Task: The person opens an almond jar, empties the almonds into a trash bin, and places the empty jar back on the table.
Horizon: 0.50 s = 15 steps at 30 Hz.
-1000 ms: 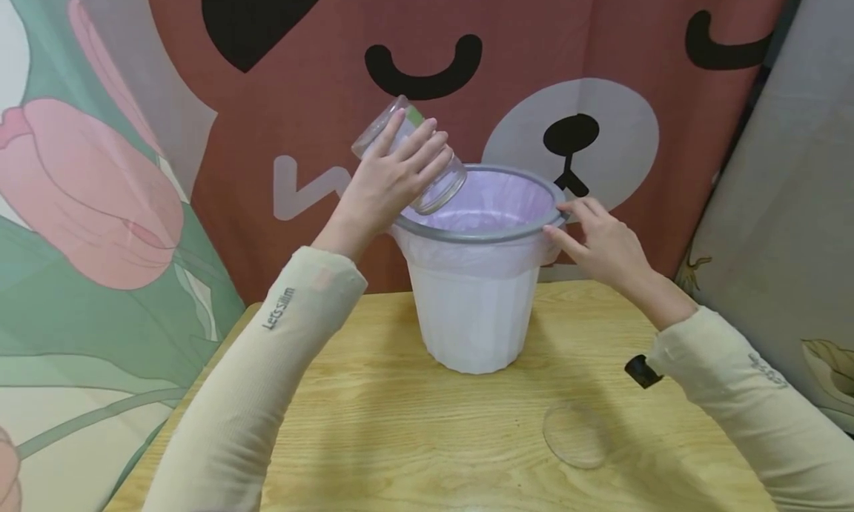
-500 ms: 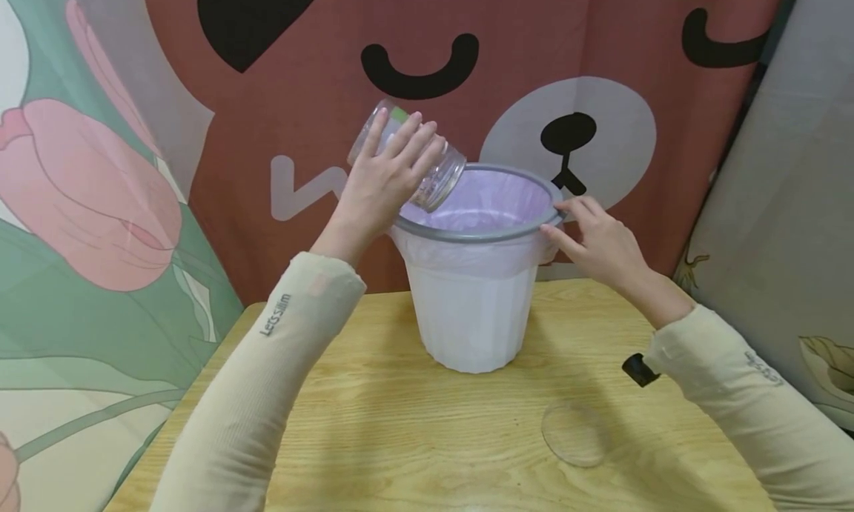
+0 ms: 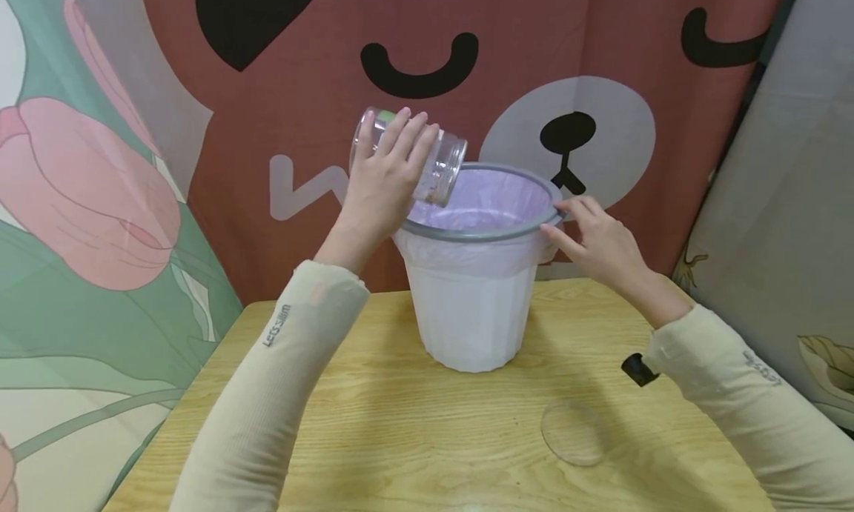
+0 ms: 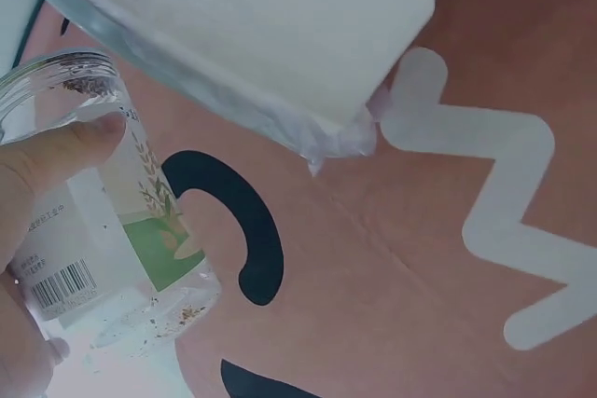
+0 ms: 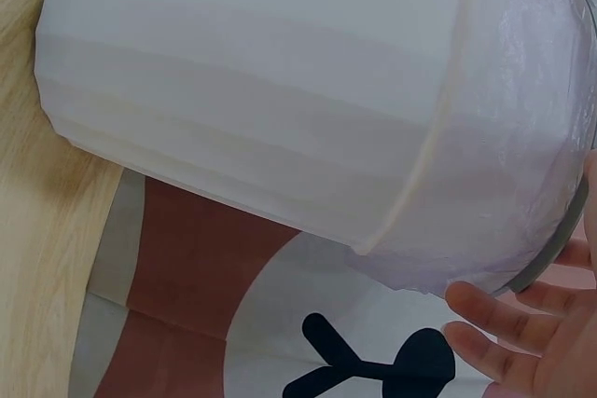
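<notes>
A clear jar [image 3: 442,164] lies tipped in my left hand [image 3: 385,175], its mouth over the left rim of a white trash can [image 3: 475,319]. In the left wrist view, the jar [image 4: 140,221] bears a label with a barcode and a green patch, and brown crumbs cling inside near its mouth and its base. A thin purple bag lines the can and folds over under the grey rim ring [image 3: 483,235]. At the can's right side my right hand [image 3: 603,241] grips the rim between thumb and fingers; the right wrist view shows those fingers [image 5: 508,319] at the ring.
A round transparent lid [image 3: 575,434] lies on the wooden table [image 3: 414,438], in front and to the right of the can. Behind the table hangs a brown cloth [image 3: 300,90] with a cartoon face. A black piece [image 3: 639,370] shows at the right sleeve.
My left hand has turned the jar from a steeper downward tilt to nearly level, its mouth still at the can's left rim. The right hand stays on the rim.
</notes>
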Each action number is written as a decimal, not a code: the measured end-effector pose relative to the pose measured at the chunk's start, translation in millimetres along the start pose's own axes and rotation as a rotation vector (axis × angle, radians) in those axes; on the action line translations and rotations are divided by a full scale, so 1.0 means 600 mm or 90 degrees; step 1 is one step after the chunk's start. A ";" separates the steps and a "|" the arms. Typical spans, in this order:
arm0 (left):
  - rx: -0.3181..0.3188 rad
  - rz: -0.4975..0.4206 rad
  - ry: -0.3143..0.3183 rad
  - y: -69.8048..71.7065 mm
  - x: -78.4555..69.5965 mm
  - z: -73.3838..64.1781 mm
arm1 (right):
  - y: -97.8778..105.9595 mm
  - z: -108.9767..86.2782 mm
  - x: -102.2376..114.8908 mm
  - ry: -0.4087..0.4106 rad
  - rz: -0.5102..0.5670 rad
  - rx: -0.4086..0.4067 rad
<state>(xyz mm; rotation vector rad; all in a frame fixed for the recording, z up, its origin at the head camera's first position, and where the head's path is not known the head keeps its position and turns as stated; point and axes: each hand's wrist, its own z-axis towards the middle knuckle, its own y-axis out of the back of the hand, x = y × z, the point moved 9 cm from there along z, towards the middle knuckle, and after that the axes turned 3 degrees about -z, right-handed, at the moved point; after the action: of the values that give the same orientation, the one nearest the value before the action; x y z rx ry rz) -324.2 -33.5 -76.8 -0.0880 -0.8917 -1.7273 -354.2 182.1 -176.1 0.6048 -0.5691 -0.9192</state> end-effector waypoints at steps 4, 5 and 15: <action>0.013 -0.047 0.047 0.001 0.009 -0.004 | 0.001 0.001 0.002 0.004 0.003 0.001; 0.018 -0.058 0.058 0.001 0.011 -0.005 | 0.001 0.001 0.002 0.006 0.003 0.002; 0.011 -0.149 0.134 0.006 0.020 -0.016 | 0.000 -0.001 0.000 0.010 0.004 -0.003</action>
<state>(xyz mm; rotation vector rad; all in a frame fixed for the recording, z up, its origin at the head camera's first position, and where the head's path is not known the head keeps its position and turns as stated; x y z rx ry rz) -322.3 -48.8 -76.1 0.2143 -0.7853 -1.9045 -353.7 182.4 -176.3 0.6057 -0.5546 -0.9081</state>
